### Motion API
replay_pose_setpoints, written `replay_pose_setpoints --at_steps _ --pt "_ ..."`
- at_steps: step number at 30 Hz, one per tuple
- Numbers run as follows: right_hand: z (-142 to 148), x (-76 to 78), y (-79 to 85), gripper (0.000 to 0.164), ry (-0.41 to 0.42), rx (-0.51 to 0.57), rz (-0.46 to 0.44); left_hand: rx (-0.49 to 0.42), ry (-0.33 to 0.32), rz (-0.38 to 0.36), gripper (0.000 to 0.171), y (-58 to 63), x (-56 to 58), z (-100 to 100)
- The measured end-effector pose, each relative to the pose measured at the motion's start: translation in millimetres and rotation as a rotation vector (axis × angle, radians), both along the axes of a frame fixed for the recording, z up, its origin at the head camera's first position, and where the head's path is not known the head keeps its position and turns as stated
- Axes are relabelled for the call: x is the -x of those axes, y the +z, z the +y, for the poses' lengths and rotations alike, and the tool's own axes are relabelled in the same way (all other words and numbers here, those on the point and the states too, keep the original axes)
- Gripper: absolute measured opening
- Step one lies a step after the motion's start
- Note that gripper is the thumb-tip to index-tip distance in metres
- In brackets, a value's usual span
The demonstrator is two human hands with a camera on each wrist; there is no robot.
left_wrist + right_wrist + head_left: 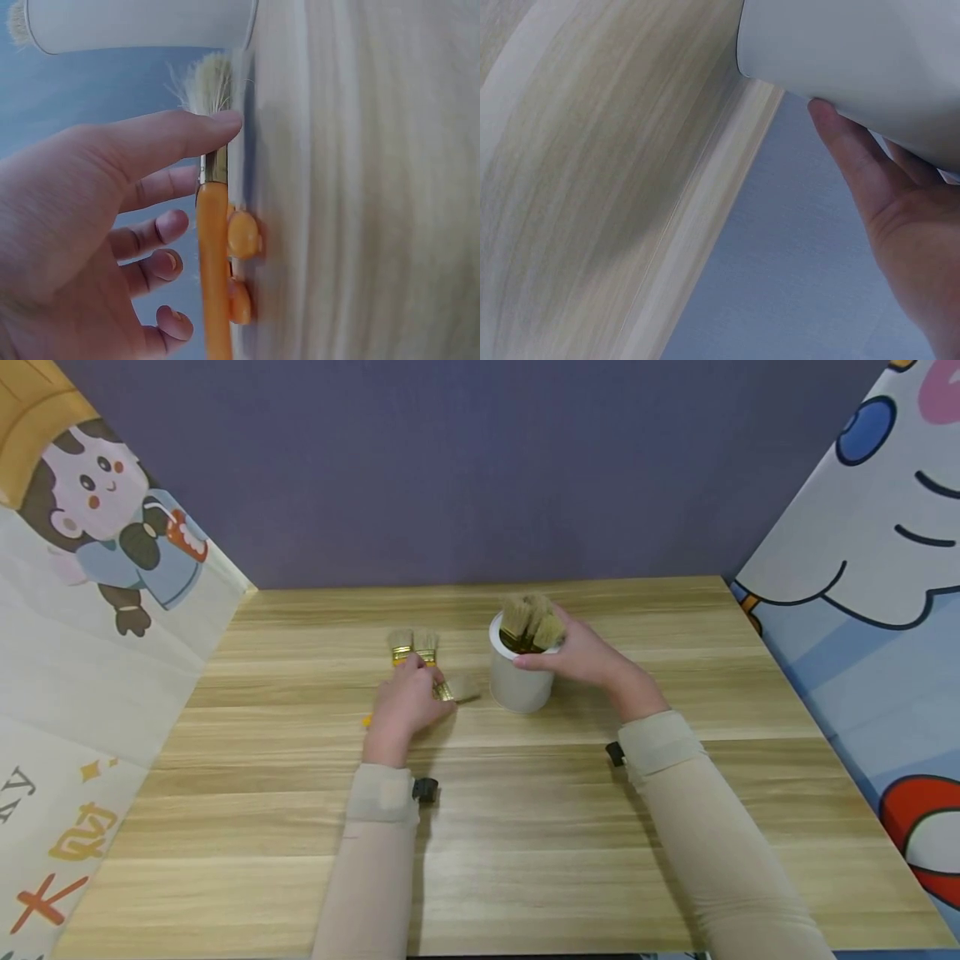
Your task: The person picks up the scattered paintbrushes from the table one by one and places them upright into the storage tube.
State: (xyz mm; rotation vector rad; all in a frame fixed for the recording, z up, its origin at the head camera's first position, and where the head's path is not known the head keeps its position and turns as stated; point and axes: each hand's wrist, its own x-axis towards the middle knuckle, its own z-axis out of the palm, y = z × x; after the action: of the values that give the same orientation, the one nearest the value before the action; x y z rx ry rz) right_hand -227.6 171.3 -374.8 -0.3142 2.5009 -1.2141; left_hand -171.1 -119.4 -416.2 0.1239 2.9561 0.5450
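A flat brush is pinched at its metal collar by the left hand, left of centre in the head view; the grip is narrow, formed by thumb and index finger, while the other fingers are seen loosely curled and apart from the handle in the left wrist view. The brush's orange handle runs down to the lower edge of that view, and two more orange handle ends are seen just beside it. The pale bristles are pointed toward a white container, which is set upright just right of centre in the head view. Its upper right side is held by the right hand, with the thumb laid near the rim. Several brushes are held inside it, bristles up. Above the left hand, two brushes are laid side by side, their handles partly covered. Everything is borne by a wood-grain table, backed by a purple-grey wall across the top and flanked by cartoon-printed panels at left and right.
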Motion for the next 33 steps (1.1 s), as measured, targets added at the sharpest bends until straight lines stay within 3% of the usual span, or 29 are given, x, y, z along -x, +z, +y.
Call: replay_pose_setpoints --at_steps 14,18,24,27,33 --pt "0 -1.2 0.5 0.130 0.007 0.015 0.011 -0.058 -0.007 0.023 0.050 16.8 1.5 -4" --pt "0 -1.5 0.6 0.128 0.014 0.020 0.021 -0.121 0.005 -0.009 0.049 30.6 0.0 -7" --pt "0 -1.8 0.8 0.127 0.016 0.010 0.028 -0.146 0.033 0.063 0.051 57.2 -5.7 -9" --pt "0 -1.7 1.4 0.127 0.016 0.004 0.025 -0.265 0.038 0.094 0.052 72.2 -9.0 -9" --pt "0 -2.4 2.4 0.127 0.020 0.009 0.022 -0.642 0.090 0.207 0.054 103.3 -14.3 -5"
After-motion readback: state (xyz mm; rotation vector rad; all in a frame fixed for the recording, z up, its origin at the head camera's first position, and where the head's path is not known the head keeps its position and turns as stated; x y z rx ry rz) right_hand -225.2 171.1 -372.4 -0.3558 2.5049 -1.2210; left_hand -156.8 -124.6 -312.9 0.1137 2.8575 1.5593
